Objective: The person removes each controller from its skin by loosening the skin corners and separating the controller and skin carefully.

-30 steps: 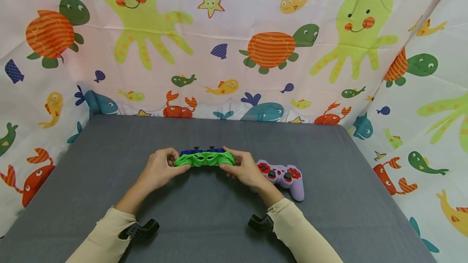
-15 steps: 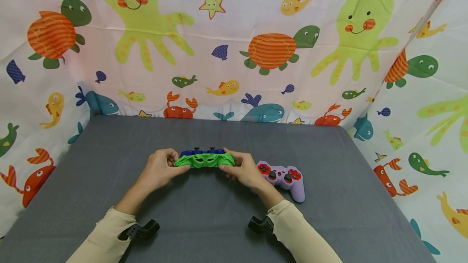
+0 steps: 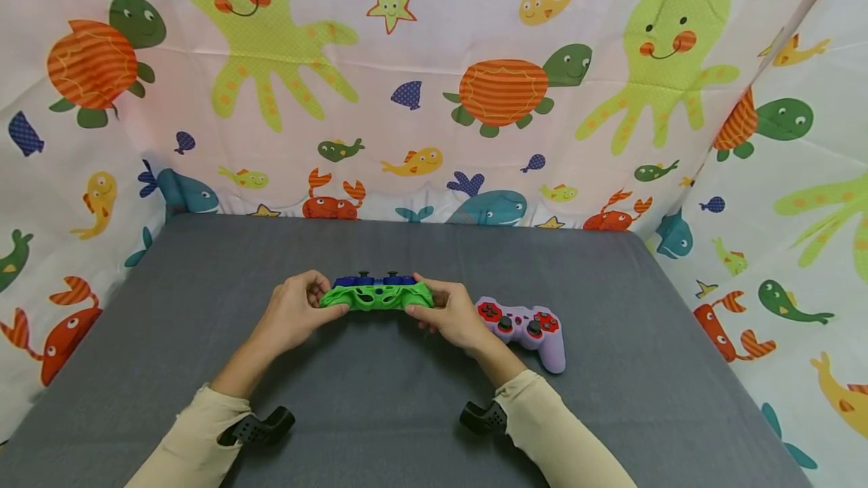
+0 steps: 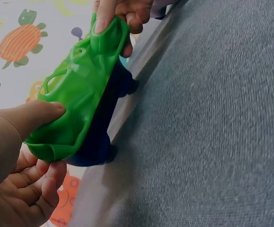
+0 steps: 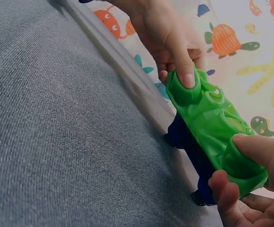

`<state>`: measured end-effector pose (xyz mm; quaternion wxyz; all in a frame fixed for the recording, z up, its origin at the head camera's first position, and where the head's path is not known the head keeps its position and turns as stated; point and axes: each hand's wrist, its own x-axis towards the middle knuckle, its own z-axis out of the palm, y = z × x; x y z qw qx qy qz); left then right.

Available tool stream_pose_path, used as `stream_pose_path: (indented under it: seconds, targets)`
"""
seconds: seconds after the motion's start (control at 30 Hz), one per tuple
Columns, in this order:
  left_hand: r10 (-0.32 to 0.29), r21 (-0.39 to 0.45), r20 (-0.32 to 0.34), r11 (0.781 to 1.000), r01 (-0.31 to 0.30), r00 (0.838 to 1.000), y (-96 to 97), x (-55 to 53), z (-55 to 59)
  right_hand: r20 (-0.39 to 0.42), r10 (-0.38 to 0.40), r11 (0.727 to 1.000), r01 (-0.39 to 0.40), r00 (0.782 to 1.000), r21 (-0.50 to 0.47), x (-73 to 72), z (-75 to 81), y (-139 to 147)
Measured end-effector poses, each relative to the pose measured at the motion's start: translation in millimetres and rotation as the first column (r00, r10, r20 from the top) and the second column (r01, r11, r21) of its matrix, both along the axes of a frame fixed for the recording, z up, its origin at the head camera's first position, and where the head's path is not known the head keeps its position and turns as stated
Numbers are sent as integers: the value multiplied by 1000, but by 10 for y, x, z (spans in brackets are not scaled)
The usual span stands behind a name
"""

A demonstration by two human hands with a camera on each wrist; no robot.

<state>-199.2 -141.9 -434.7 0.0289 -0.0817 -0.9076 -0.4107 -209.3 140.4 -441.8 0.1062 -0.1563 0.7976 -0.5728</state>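
Note:
Both hands hold a dark blue game controller (image 3: 346,281) with a green silicone cover (image 3: 376,296) stretched over its near side. My left hand (image 3: 294,309) pinches the left end, its thumb pressing into the cover in the left wrist view. At the other end my right hand (image 3: 450,312) pinches the cover and controller between thumb and fingers. Two dark thumbsticks stand up on the blue body, outside the cover. In the right wrist view the cover (image 5: 207,118) looks wrinkled, with open holes along it. Some curled fingers are hidden behind the controller.
A second game controller (image 3: 552,349), in a lilac cover with red buttons, lies on the grey cloth-covered table (image 3: 380,398), just right of my right wrist. Behind the table hangs a curtain (image 3: 407,44) printed with sea animals. Black wrist cameras sit under both sleeves.
The hands and the covered controller have shifted slightly left. The holes in the green cover look a little wider open than before. The lilac controller stays where it was.

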Motion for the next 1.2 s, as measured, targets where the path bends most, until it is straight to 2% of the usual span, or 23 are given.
stream_pose_path:
  seconds: [0.27, 0.93, 1.2]
  targets:
    - [-13, -1, 23, 1000, 13, 1000, -3, 6, 17, -11, -2, 1000, 2, 1000, -5, -2, 0, -6]
    - [26, -32, -10, 999, -26, 1000, 48, 39, 54, -27, -4, 1000, 4, 1000, 0, -5, -10, -11]
    - [17, -52, -42, 998, -19, 999, 48, 65, 73, -42, 0, 1000, 1, 999, 6, 4, 3, -19]
